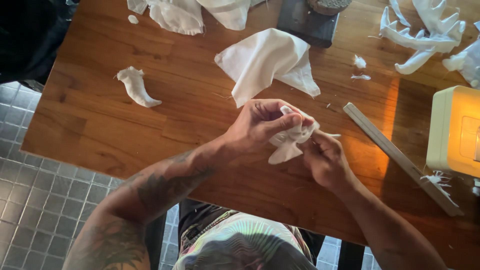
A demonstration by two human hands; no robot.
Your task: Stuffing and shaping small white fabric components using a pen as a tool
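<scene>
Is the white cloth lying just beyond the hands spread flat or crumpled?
Crumpled. The white cloth lies on the wooden table in raised folds with one corner trailing, not laid flat.

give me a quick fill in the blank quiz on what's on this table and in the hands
1. Both hands, left hand and right hand, hold a small piece of ____ fabric.
2. The table is made of ____.
3. The long flat stick lies to the ____ of the hands.

Missing words: white; wood; right

White fabric piece between left hand and right hand
</scene>
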